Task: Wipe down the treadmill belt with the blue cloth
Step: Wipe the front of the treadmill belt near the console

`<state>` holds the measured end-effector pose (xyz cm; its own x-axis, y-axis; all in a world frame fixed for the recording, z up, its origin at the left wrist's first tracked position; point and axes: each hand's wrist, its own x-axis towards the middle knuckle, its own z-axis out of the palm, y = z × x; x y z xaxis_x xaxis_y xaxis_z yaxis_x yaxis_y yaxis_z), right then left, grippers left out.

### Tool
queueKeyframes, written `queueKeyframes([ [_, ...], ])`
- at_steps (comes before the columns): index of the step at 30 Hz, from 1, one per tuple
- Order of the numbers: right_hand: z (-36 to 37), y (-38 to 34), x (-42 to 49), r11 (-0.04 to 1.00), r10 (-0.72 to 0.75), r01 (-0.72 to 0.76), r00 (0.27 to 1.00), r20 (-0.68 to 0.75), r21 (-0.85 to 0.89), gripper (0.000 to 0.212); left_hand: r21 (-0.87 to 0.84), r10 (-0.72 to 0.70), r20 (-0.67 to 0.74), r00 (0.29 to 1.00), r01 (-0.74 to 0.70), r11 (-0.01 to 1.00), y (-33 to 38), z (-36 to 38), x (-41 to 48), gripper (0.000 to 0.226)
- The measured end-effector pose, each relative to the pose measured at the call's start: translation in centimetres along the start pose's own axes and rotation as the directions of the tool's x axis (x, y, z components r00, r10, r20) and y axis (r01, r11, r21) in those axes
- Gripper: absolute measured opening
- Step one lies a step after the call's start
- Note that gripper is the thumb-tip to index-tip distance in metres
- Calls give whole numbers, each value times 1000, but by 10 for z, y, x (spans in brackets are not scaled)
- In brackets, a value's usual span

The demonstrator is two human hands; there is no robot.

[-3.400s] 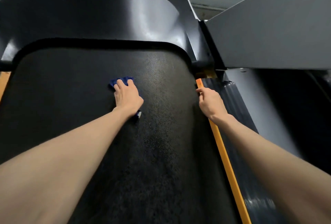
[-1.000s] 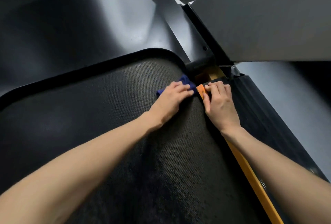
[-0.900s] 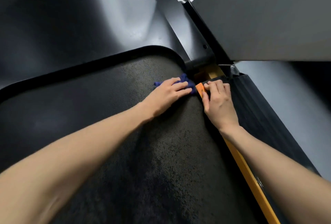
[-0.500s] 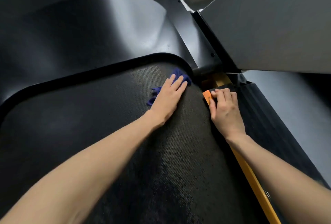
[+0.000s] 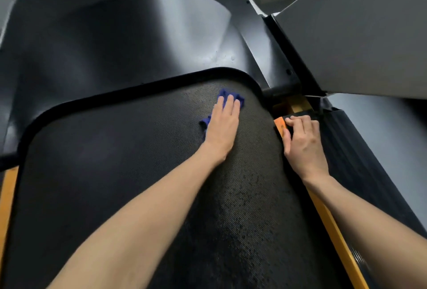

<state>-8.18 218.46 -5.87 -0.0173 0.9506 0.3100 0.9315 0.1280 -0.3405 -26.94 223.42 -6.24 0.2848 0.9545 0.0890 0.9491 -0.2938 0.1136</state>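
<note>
Currently left hand (image 5: 222, 127) lies flat, fingers straight and together, pressing blue cloth (image 5: 231, 97) onto treadmill belt (image 5: 115, 173) near far right corner. Right hand (image 5: 301, 141), fingers curled, grips orange side rail (image 5: 332, 231). Cloth looks soft, light, bunches easily; best held under the palm.

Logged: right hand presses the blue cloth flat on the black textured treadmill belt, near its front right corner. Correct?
No. The head view shows the left hand pressing the blue cloth flat on the black textured treadmill belt, near its front right corner; the right hand holds the orange side strip.
</note>
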Motion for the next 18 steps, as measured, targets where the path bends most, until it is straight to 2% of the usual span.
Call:
queueKeyframes([
  [2, 1, 0, -1, 1000, -4, 4, 1000, -9, -9, 26, 83, -131, -58, 990, 135, 987, -38, -1, 9, 48],
  [5, 3, 1, -1, 999, -17, 16, 1000, -21, -43, 25, 64, -416, -20, 909, 416, 907, -98, -4, -3, 53],
  [6, 3, 1, -1, 999, -19, 18, 1000, -19, -51, 24, 40, -475, -23, 879, 476, 879, -107, -5, -13, 60],
  [8, 2, -1, 0, 998, -12, 11, 1000, -13, -58, 25, -34, -502, -12, 865, 501, 865, -92, -11, -21, 67],
  [10, 2, -1, 0, 997, -10, 9, 1000, -13, -75, 25, -156, -430, -2, 903, 424, 892, -53, -14, -18, 64],
  [13, 2, -1, 1, 997, -20, 19, 1000, -10, -79, 24, -223, -136, -33, 990, 126, 967, 6, -8, -23, 64],
  [16, 2, 0, 0, 997, -17, 16, 1000, -2, -76, 24, -160, 81, -31, 996, -85, 984, -17, -14, -29, 68],
  [17, 2, 0, -1, 997, -17, 17, 1000, -6, -78, 24, -151, 129, -71, 989, -139, 979, -37, -19, -30, 65],
  [18, 2, 1, -1, 997, -21, 20, 1000, -11, -78, 24, -154, 105, -103, 989, -120, 981, -62, -24, -31, 63],
])
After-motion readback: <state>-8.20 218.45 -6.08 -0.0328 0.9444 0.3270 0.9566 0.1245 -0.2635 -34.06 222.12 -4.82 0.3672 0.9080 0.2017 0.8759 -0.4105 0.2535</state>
